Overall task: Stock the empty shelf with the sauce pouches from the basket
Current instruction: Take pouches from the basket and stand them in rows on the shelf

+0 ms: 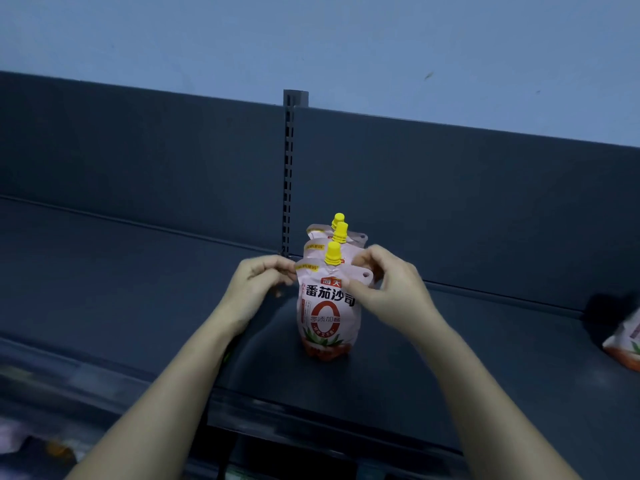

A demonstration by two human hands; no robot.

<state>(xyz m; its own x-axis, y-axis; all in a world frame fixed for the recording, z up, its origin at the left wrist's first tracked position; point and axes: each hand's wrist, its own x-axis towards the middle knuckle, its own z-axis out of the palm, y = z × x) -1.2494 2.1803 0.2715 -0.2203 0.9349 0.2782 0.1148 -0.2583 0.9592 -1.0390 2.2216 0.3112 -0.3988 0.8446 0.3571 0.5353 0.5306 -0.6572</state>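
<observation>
While the front pink stand-up sauce pouch with a yellow spout cap (327, 317) stands on the dark grey metal shelf (138, 289), just ahead of two more pink pouches (341, 237) filed behind it, my left grip (258, 285) pinches its upper left corner and my right grip (384, 289) pinches the upper right shoulder, fingers curled, nothing else held. Risk, as I judge it: the pouch looks soft and top-heavy. An uneven release could tip it forward, or back into the file and topple all three. Tugging the corners could twist it off square.
</observation>
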